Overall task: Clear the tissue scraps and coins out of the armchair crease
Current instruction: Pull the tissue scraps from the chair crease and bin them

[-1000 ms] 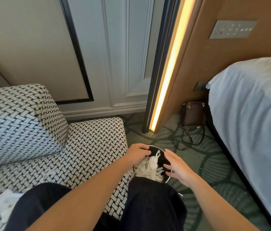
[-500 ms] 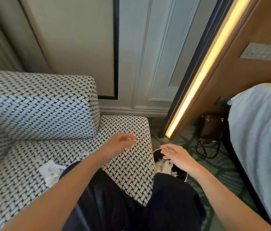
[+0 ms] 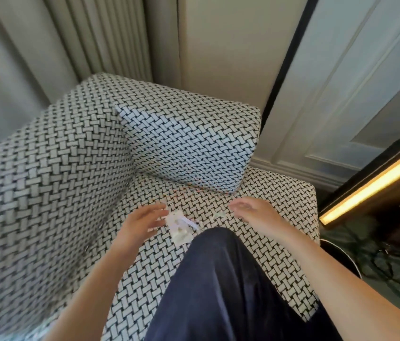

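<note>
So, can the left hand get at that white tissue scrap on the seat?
Probably yes. The left hand is open right beside the tissue scrap on the seat, its fingers pointing towards it with nothing between them. The dark trouser leg lies next to the scrap, not over it.

Crumpled white tissue scraps (image 3: 180, 226) lie loose on the black-and-white woven armchair (image 3: 46, 180) seat, with a smaller scrap (image 3: 219, 215) just to their right.

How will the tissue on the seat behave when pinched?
Tissue looks crumpled and ragged, so likely floppy and very light. Thin trailing edges suggest it may tear or shed bits. Lying on the woven seat, it probably won't roll.
</note>
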The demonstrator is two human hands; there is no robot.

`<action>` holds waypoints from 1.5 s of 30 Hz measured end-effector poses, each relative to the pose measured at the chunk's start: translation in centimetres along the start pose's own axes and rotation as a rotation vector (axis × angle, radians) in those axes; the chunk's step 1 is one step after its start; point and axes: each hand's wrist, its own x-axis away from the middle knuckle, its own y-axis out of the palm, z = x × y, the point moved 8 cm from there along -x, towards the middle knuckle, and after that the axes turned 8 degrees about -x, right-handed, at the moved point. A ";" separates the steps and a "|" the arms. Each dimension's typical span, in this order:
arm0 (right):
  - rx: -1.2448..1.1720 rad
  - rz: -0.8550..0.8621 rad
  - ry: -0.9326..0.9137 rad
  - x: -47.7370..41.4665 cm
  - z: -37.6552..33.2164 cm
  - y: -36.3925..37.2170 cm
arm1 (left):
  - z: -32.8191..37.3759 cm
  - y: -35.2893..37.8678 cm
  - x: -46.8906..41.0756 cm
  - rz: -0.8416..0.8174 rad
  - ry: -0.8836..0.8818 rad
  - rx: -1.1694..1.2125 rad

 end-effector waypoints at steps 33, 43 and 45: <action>0.080 0.002 0.167 -10.4 -0.3 14.1 | -8.9 -4.4 2.4 0.204 -0.276 0.108; -0.716 0.420 0.190 -8.4 1.2 8.9 | -7.1 -0.4 -4.6 0.217 -0.132 -0.221; -0.712 0.469 0.146 -7.9 0.8 8.5 | -6.8 0.2 -6.9 0.232 -0.104 -0.394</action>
